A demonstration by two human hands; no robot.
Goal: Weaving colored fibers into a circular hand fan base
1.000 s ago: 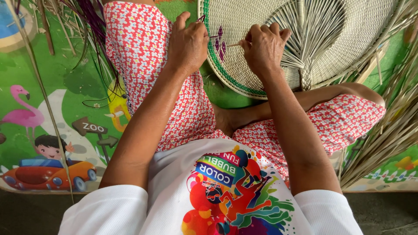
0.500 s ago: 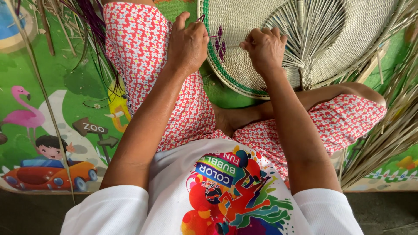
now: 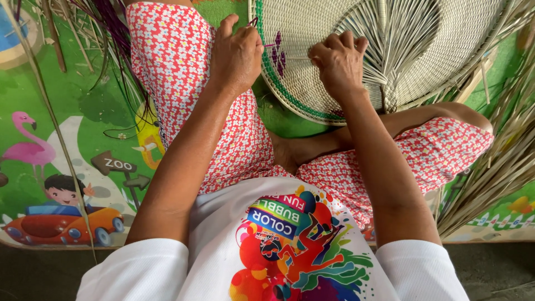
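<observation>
While the round woven mat [image 3: 334, 33] is propped against the knee over the play mat [image 3: 67, 122], a thin strip could be snapped or slip loose — too hard a tug would cause it. The left hand [image 3: 237, 53] is curled at the green rim, fingers pinching a purple strand [image 3: 253, 22]; the right hand [image 3: 340, 64] is bent knuckles-up, fingers pressed together on a pale strip [image 3: 298, 57].

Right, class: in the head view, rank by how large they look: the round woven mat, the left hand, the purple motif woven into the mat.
1. Round woven mat, by far the largest, partly cut off.
2. Left hand, gripping the mat's green edge.
3. Purple motif, smallest, between both hands.
</observation>
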